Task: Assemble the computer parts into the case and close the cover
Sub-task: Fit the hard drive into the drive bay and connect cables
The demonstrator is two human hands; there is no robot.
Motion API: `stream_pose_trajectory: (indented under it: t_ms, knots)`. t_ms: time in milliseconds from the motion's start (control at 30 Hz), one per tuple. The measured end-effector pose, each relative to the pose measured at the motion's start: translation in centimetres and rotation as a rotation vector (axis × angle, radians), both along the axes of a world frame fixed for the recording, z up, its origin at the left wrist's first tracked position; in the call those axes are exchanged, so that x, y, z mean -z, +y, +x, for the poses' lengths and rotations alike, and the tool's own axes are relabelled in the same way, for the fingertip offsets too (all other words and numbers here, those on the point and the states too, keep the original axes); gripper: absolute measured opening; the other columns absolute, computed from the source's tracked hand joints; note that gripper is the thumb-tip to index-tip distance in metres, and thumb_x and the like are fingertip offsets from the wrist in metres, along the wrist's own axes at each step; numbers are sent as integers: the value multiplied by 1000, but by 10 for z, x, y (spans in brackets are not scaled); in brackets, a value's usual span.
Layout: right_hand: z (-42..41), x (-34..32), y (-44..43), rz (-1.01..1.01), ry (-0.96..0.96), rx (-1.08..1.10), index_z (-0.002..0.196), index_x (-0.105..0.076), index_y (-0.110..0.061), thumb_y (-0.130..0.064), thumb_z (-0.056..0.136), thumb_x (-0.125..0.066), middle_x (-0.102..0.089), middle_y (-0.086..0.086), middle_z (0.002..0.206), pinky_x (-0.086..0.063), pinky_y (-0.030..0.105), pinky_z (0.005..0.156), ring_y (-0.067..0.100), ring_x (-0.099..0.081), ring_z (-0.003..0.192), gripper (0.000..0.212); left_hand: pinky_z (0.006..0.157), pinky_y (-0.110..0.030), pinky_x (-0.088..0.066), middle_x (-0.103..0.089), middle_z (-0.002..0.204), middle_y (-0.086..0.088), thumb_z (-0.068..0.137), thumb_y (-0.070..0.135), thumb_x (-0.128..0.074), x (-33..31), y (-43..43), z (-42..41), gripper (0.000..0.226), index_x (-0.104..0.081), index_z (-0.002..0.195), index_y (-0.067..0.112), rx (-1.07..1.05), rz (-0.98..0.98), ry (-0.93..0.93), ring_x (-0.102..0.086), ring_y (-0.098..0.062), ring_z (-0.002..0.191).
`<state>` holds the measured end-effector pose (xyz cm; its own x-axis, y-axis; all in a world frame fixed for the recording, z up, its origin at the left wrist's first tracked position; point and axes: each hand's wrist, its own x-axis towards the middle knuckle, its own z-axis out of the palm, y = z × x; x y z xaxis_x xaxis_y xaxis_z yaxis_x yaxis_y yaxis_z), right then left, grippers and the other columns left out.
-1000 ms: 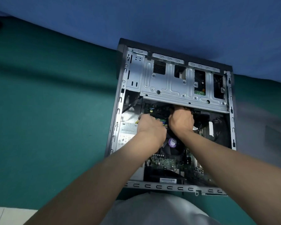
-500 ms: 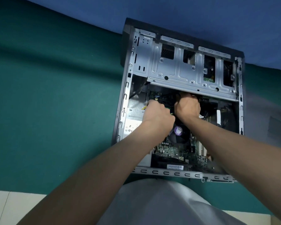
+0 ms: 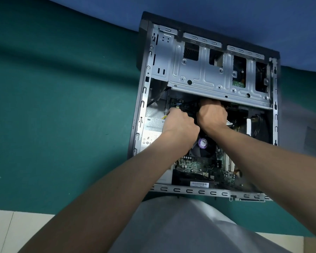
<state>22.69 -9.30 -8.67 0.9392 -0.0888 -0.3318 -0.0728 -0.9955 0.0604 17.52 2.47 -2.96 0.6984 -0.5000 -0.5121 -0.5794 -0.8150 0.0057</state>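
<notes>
The computer case [image 3: 140, 125] lies open on its side in the upper right of the frame, on a green surface [image 3: 62, 106], with a blue backdrop [image 3: 226, 13] behind it. Its cover is off, so the inside shows. A silver drive cage [image 3: 206, 77] spans the top half of the case. Below it are the motherboard [image 3: 199, 165], a fan with a round purple sticker [image 3: 202, 143], and a grey power supply [image 3: 151, 130] against the left wall.

Both forearms reach up from the bottom of the frame, and the 2 hands sit side by side near the middle of the case, just under the lower edge of the drive cage. The left hand [image 3: 181, 125] is knuckles-up with its fingers curled downward beside some yellow wires [image 3: 165, 117]; whether they pinch anything cannot be told. The right hand [image 3: 212, 114] is bunched like a fist, its fingertips tucked out of sight beneath the cage edge, so their grip cannot be told either.

A white barcode label [image 3: 199, 183] sits near the bottom rail of the case. A blurred grey panel with a dark mesh patch [image 3: 299, 128] lies just right of the case. Grey clothing [image 3: 171, 227] fills the bottom centre, with pale floor tile [image 3: 5, 230] at lower left.
</notes>
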Motion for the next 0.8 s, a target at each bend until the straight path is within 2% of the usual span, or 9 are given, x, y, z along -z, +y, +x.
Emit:
stream_pose_trajectory:
  t_ms: [100, 233, 433, 533, 667, 733, 800]
  knots:
    - [1, 1, 0, -15, 13, -21, 105, -65, -3, -5, 89, -44, -61, 25, 111, -41, 35, 72, 42, -60, 100, 27, 78, -38, -35, -61, 115, 1, 95, 52, -52, 0, 0, 0, 38, -58, 119, 22, 7, 8, 3, -57, -27, 110]
    - [3, -1, -3, 13, 12, 3, 104, -63, -5, -4, 88, -44, -60, 24, 110, -38, 35, 70, 42, -60, 99, 24, 76, -38, -34, -61, 114, 1, 95, 51, -52, 0, 0, 0, 37, -58, 118, 22, 10, 10, 5, -57, -27, 109]
    - [4, -3, -8, 32, 27, -84, 100, -63, -6, -4, 89, -46, -61, 24, 104, -38, 33, 66, 41, -60, 95, 21, 83, -39, -40, -61, 113, -1, 97, 49, -48, 0, 0, -1, 36, -57, 120, 22, 19, 2, -4, -57, -28, 108]
    - [10, -3, -13, 59, 75, -131, 107, -59, -7, -4, 90, -45, -58, 22, 111, -41, 35, 70, 40, -56, 101, 22, 81, -38, -40, -61, 111, 0, 98, 48, -47, 0, 1, 0, 34, -56, 119, 23, 22, 7, 1, -57, -27, 106]
    - [16, -1, -18, 59, 141, -259, 118, -53, 0, -1, 91, -43, -55, 25, 118, -47, 40, 84, 38, -53, 107, 29, 78, -38, -38, -61, 105, 0, 98, 49, -47, 0, 1, 0, 35, -55, 119, 23, 27, 16, -2, -57, -27, 105]
    - [14, 1, -20, 69, 136, -250, 114, -54, -1, -1, 91, -43, -56, 25, 114, -46, 37, 78, 37, -54, 104, 26, 76, -38, -37, -59, 98, 0, 97, 50, -48, 0, 1, -1, 34, -55, 118, 23, 27, 16, 2, -58, -27, 103]
    - [11, 2, -20, 86, 112, -212, 108, -56, -3, -2, 90, -44, -57, 23, 109, -41, 34, 71, 37, -55, 99, 22, 77, -37, -36, -61, 103, 1, 97, 49, -49, 1, 0, -2, 34, -56, 117, 23, 22, 11, -2, -58, -27, 104]
